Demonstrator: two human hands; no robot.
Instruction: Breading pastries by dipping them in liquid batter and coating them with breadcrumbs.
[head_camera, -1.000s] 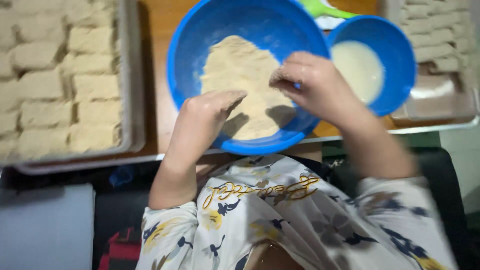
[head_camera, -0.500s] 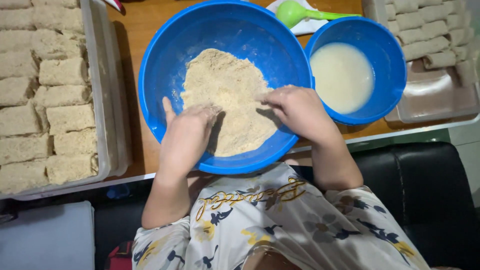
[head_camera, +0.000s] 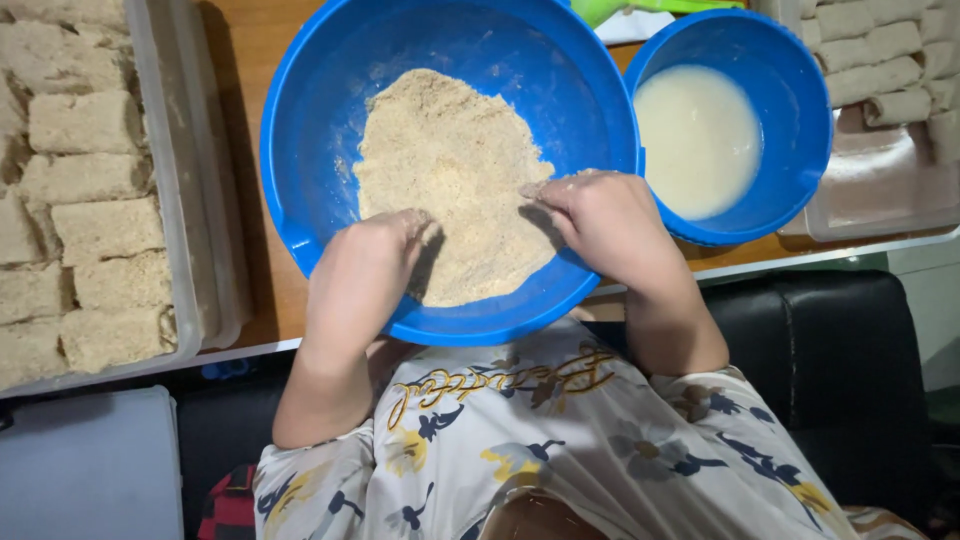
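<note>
At the far left, a clear tray (head_camera: 185, 250) sits on the wooden counter (head_camera: 255, 200), packed with crumb-coated rolls (head_camera: 95, 225) in neat rows, a layout that keeps the coated pieces from rubbing against each other.

Beside it stands the large blue bowl (head_camera: 320, 130), pulled to the counter's near edge so both arms reach in without stretching. Its heap of pale breadcrumbs (head_camera: 450, 170) is banked toward the near side, under the hands. The left hand (head_camera: 365, 270) lies palm down at the lower left of the heap, fingers curled into the crumbs; whether that grip is pressed around a piece I cannot tell, since the fingertips are buried. The right hand (head_camera: 600, 220) rests on the heap's right edge, fingers loosely bent and dusted with crumbs; what its grip pinches, if anything, is hidden too.

Touching the big bowl's right rim is a smaller blue bowl (head_camera: 790, 70) of whitish batter (head_camera: 700, 140), close enough for a short transfer. At the far right, a second tray (head_camera: 880, 190) holds smooth, uncoated rolls (head_camera: 870, 75).
</note>
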